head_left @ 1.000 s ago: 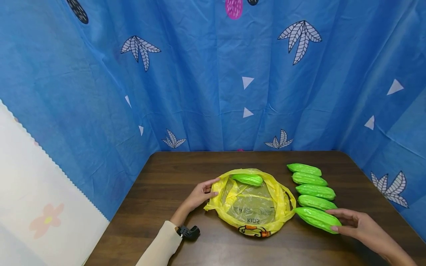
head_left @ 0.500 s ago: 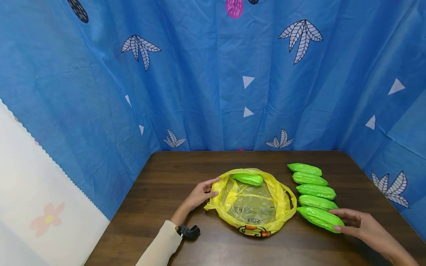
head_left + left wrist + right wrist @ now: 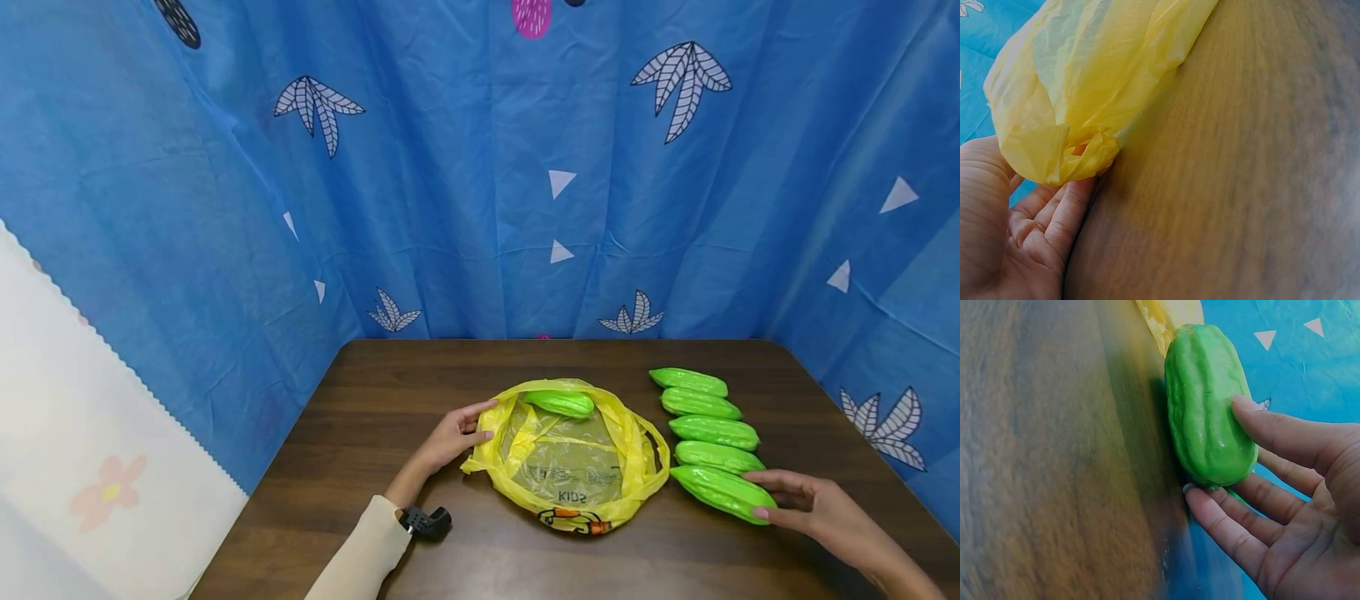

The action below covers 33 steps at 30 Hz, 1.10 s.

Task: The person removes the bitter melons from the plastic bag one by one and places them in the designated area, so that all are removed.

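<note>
A yellow plastic bag [image 3: 633, 492] stands with its mouth spread wide on the table, one green bitter gourd [image 3: 561, 404] inside at its far side. My left hand [image 3: 450, 435] holds the bag's left edge; in the left wrist view, the bag's folded corner [image 3: 1054, 156] sits between thumb and fingers. To the right of the bag, my right hand [image 3: 817, 512] grips the blunt end of the nearest bitter gourd [image 3: 720, 492], thumb [image 3: 1272, 428] on one side and fingers below. That gourd's pointed tip lies close to the bag's handle.
Several more bitter gourds [image 3: 712, 431] lie in a column behind the held one, on the right of the brown wooden table [image 3: 390, 375]. A blue patterned curtain [image 3: 465, 192] hangs behind the table. A black wrist device [image 3: 427, 523] is on the left wrist.
Very little differs. The right hand and the gourd in it have shifted slightly right, away from the bag's handle; the left hand keeps its place on the bag.
</note>
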Each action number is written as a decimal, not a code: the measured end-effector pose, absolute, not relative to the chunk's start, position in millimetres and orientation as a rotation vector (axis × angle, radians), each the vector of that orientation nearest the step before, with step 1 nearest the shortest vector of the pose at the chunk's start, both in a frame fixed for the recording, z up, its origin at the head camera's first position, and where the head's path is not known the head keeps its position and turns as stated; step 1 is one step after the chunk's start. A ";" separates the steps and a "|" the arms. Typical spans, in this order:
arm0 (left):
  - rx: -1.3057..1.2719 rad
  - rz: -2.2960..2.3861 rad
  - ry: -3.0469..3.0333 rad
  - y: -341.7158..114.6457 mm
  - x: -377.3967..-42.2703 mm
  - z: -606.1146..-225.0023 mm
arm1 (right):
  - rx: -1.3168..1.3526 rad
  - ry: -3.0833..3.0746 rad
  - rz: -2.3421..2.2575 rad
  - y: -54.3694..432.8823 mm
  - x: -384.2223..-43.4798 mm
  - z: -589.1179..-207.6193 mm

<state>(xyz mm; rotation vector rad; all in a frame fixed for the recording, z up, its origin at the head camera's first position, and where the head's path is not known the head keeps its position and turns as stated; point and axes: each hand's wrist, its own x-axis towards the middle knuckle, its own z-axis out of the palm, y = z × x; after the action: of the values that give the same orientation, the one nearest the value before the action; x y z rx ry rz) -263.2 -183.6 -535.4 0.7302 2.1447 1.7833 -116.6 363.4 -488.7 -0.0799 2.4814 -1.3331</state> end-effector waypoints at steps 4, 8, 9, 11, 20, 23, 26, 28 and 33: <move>0.728 1.789 2.135 -183.2 -263.6 -535.7 | -0.129 2.478 -1.325 365.4 -117.3 -488.5; 0.744 1.795 2.128 -182.8 -264.3 -536.9 | -0.135 2.486 -1.311 365.3 -118.3 -488.7; 0.744 1.792 2.132 -182.8 -264.4 -537.2 | -0.134 2.483 -1.313 365.1 -118.6 -488.9; 0.744 1.790 2.136 -182.8 -264.6 -537.4 | -0.123 2.485 -1.306 364.6 -118.9 -489.0; 0.734 1.795 2.128 -183.6 -264.8 -534.9 | -0.096 2.498 -1.315 361.9 -118.6 -489.5; 0.738 1.797 2.116 -184.0 -265.3 -536.1 | -0.114 2.521 -1.305 361.7 -118.2 -491.0; 0.734 1.795 2.115 -183.9 -265.2 -537.0 | -0.129 2.552 -1.278 362.3 -118.0 -492.2; 0.733 1.797 2.115 -183.8 -264.9 -537.3 | -0.124 2.555 -1.272 362.1 -117.4 -491.1; 0.729 1.802 2.114 -183.7 -264.4 -537.4 | -0.055 2.560 -1.260 360.9 -116.2 -488.3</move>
<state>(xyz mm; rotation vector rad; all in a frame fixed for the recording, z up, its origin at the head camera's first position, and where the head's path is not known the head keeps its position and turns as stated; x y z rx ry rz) -264.4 -183.7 -537.4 0.7291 2.1141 1.8022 -116.2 360.9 -488.3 -0.0546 2.5603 -1.2598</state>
